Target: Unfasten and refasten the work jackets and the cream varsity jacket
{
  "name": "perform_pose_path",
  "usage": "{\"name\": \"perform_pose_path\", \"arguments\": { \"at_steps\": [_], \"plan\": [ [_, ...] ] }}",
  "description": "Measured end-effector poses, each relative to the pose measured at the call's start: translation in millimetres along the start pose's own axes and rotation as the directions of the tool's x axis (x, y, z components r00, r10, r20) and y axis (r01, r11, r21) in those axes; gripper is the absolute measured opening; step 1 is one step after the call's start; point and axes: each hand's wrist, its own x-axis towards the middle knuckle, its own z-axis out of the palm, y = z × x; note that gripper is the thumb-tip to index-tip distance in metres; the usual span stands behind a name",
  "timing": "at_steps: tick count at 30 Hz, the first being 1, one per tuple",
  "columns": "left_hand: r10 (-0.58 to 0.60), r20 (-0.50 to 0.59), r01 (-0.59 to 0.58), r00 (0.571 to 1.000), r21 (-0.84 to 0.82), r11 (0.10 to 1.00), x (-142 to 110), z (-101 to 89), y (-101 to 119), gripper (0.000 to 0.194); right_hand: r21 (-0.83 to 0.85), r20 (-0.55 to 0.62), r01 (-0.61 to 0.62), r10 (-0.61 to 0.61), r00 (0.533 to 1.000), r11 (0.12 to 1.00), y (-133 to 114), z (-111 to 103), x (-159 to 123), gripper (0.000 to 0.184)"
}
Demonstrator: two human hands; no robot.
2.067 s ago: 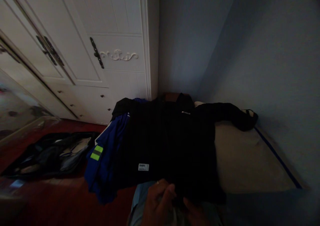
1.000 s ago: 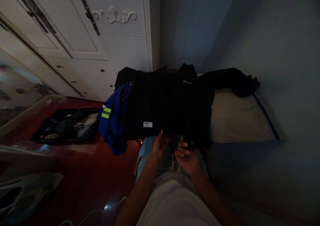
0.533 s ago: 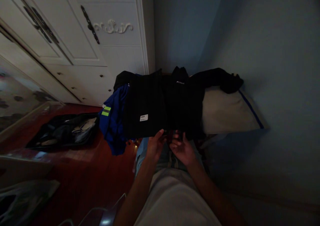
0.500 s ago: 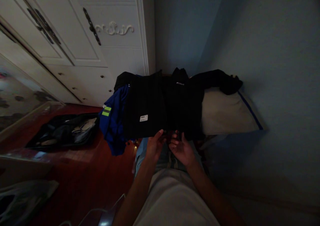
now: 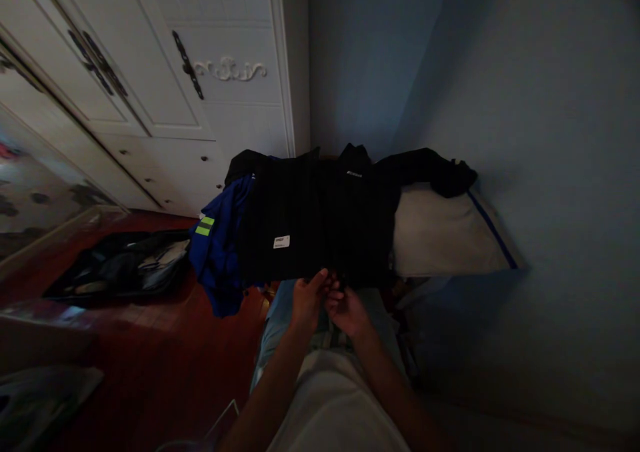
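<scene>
A black jacket (image 5: 320, 219) lies spread across the near end of a mattress (image 5: 445, 235), with a small white label at its lower left. My left hand (image 5: 309, 297) and my right hand (image 5: 345, 309) meet at the jacket's bottom hem in the middle, fingers pinched together on the hem or something small there that the dim light hides. A blue garment with a yellow-green stripe (image 5: 215, 245) hangs off the mattress under the jacket's left side.
A white wardrobe (image 5: 165, 85) with dark handles stands at the left. An open dark bag of clothes (image 5: 113, 272) lies on the red wooden floor (image 5: 150, 365). Blue-grey walls close in the right side and back.
My hands have drawn together at the jacket's hem, from fingers apart to a pinch. The view has shifted slightly, and the jacket looks unmoved.
</scene>
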Motion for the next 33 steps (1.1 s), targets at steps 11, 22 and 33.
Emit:
{"name": "perform_pose_path", "arguments": {
  "at_steps": [11,22,33],
  "plan": [
    [0.063,-0.029,-0.058,0.998,0.155,0.986,8.7,-8.2,-8.7,0.036,-0.089,-0.017,0.012,-0.013,1.0,0.996,6.0,-8.2,19.0,0.018],
    [0.138,0.0,-0.133,0.99,0.265,0.955,3.0,-9.8,2.7,0.028,-0.1,-0.057,0.06,-0.066,0.996,0.993,14.5,6.8,14.3,0.029],
    [0.166,-0.013,-0.157,0.986,0.254,0.954,3.3,-10.1,-1.2,0.028,-0.181,-0.135,0.185,-0.211,0.968,0.966,19.2,8.6,13.2,0.035]
  ]
}}
